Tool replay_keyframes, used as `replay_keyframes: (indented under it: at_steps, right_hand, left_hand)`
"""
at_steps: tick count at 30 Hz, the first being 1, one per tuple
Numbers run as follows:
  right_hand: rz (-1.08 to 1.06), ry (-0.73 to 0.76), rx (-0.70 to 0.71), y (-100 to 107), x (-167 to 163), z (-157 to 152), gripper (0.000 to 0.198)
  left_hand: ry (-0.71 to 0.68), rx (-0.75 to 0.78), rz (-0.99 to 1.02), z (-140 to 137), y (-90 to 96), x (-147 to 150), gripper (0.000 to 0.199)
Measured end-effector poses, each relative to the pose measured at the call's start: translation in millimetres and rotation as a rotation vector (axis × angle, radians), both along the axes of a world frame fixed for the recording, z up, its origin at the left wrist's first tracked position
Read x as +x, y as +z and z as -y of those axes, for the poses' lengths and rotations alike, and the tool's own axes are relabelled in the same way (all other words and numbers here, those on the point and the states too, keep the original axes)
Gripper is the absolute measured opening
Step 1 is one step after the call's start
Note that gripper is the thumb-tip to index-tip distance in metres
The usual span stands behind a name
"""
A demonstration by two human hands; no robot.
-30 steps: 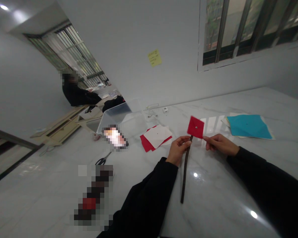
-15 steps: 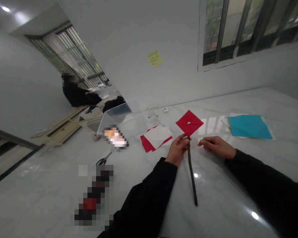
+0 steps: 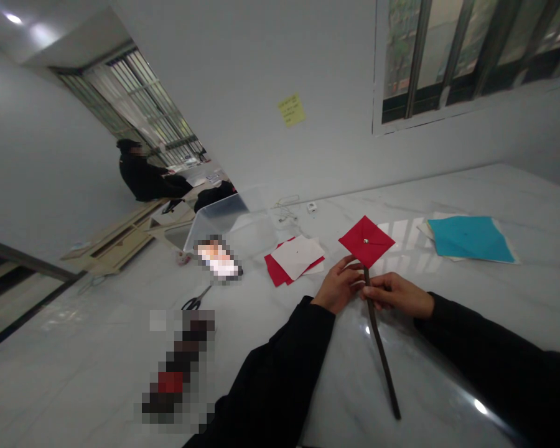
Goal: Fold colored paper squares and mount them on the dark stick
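Note:
A red paper pinwheel point(image 3: 378, 252), folded square with a small shiny pin at its centre, sits atop a thin brown stick point(image 3: 381, 348). My right hand point(image 3: 399, 294) pinches this stick between thumb and fingers, a little below the paper. Just left of the stick is my left hand point(image 3: 338, 286), its fingers loosely curved and apart, with the tips close behind the stick's upper end; whether they touch it I cannot tell. The stick slants, its lower end pointing toward me and to the right.
White and red paper sheets point(image 3: 296, 256) lie left of the pinwheel, blue sheets point(image 3: 471, 238) to the right. Scissors point(image 3: 193, 303) and a blurred-out phone-like item point(image 3: 218, 260) are further left. A clear plastic bin point(image 3: 224, 218) stands behind. A person point(image 3: 142, 174) sits in the background.
My right hand has come left and taken hold of the stick. The pinwheel has shifted right and slightly toward me, its stick more slanted. My left hand's fingers have loosened.

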State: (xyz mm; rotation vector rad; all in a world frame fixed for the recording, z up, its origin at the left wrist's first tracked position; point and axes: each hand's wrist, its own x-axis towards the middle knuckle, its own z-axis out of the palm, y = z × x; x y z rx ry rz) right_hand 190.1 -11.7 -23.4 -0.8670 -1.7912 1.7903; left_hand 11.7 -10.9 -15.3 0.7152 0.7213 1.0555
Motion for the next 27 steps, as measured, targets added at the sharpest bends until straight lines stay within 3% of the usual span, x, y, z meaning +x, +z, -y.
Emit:
replay_keyframes:
  at_steps: [7,15,19,23,27]
  right_hand:
    - [0.066,0.241,-0.11,3,-3,9,0.044]
    - [0.048,0.269,-0.099,2,-4,9,0.044]
    - [0.021,0.111,-0.135,1,-4,6,0.044]
    - [-0.118,-0.165,-0.357,0,-6,3,0.037]
    - [-0.261,-0.333,-0.528,-2,-3,-3,0.024]
  left_hand:
    - [0.1,-0.067,0.059,1,4.3,3,0.027]
    - [0.159,-0.026,0.074,-3,-8.9,5,0.03]
    - [0.154,0.009,0.051,-4,-8.7,6,0.022]
    - [0.176,0.035,0.043,-7,-10.1,6,0.022]
    - [0.205,0.045,0.052,-10,-14.4,6,0.021]
